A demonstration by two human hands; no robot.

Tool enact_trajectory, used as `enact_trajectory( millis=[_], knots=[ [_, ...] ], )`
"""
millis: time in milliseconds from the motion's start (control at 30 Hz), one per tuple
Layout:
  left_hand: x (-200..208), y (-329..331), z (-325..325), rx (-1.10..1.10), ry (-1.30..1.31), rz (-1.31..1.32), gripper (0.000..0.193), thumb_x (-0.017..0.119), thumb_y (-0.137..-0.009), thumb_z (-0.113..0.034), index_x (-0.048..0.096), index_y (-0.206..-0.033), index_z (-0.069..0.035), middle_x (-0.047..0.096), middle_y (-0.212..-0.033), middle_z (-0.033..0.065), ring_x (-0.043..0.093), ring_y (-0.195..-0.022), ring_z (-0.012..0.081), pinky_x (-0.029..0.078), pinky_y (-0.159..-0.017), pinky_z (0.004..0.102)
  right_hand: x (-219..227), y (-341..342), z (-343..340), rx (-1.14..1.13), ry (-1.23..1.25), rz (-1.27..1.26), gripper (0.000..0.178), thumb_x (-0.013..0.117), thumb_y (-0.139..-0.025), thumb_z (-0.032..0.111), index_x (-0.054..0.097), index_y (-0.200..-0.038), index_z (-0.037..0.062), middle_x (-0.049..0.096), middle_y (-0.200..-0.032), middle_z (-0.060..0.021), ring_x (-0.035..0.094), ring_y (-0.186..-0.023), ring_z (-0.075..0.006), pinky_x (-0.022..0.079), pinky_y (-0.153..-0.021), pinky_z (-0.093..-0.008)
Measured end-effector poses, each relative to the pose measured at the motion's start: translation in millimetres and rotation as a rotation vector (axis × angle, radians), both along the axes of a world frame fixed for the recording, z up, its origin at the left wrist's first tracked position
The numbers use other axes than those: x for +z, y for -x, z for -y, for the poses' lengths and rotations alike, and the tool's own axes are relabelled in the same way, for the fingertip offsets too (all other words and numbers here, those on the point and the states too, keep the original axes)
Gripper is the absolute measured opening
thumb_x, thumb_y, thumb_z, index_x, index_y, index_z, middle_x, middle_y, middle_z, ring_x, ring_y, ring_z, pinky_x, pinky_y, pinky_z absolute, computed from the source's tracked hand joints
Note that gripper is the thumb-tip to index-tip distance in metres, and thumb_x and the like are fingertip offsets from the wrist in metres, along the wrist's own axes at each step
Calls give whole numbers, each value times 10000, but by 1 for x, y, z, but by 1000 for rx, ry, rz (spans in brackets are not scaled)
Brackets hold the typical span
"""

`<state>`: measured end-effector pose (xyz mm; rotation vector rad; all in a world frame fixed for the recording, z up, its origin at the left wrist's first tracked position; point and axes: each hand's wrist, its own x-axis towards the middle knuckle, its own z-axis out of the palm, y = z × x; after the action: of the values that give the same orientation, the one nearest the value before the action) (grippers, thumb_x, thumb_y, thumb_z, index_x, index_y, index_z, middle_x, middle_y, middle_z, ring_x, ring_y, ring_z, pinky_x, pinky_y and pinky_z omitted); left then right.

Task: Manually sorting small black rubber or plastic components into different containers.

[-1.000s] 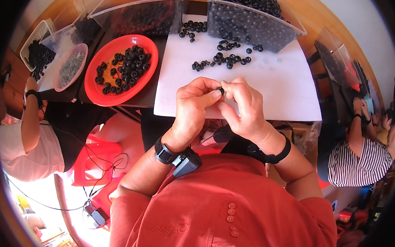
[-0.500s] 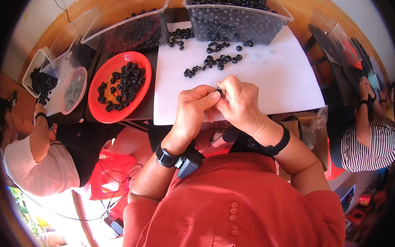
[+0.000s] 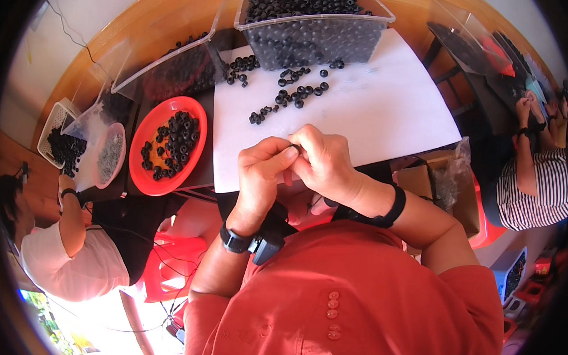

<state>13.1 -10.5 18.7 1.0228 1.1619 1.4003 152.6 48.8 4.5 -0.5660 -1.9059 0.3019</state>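
Our left hand (image 3: 259,178) and right hand (image 3: 324,163) meet, fingers (image 3: 289,153) pinched shut on one small black ring (image 3: 295,149), barely visible, over the near edge of the white sheet (image 3: 382,118). At twelve o'clock lie perhaps twenty loose rings (image 3: 290,97); at ten, one red plate (image 3: 147,173) holds about thirty. Two clear bins (image 3: 317,42) remain full, so much is left.

A brown cardboard box (image 3: 431,178) stood just right of the white sheet's lower corner, below the table edge, its top open. A crumpled clear plastic bag (image 3: 449,172) sat in it, bunched against the right side. Beyond these two, no label, sign or screen could be made out anywhere around the table where the people sat working.
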Motion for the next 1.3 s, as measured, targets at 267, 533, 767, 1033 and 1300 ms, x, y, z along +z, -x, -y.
enact_trajectory(
  millis=[267,533,767,1033,1300],
  knots=[
    [46,109,11,583,-142,-581,150,695,-912,-122,716,-927,26,634,-689,37,518,-531,73,401,-495,203,22,-63,-56,-312,55,407,15,657,-826,83,647,-836,83,663,-869,-96,660,-750,-320,517,-643,-451],
    [33,78,-22,356,-334,-1002,246,789,-692,11,716,-927,23,646,-883,127,627,-858,262,504,-793,362,2,-45,-66,-401,-75,675,71,641,-753,75,694,-801,75,660,-853,-95,618,-830,-293,475,-700,-411],
    [19,3,-82,107,-486,-1252,224,769,-716,-31,727,-935,-23,651,-891,101,575,-901,287,484,-764,386,-2,-52,-64,-323,-192,598,88,643,-749,61,677,-823,95,629,-886,-66,571,-894,-275,413,-788,-416],
    [-1,-3,-116,115,-509,-1505,218,724,-731,-20,706,-948,-36,630,-900,111,576,-944,341,504,-779,442,-4,-61,-68,-206,-55,308,137,694,-759,53,624,-848,131,601,-855,-13,570,-876,-249,395,-759,-401],
    [10,-14,-64,-75,-46,-584,180,670,-895,-12,711,-1069,9,676,-860,38,606,-757,114,486,-652,250,5,-64,-63,200,400,-159,107,706,-821,18,641,-897,57,627,-810,-63,622,-734,-236,492,-676,-349]
  ],
)
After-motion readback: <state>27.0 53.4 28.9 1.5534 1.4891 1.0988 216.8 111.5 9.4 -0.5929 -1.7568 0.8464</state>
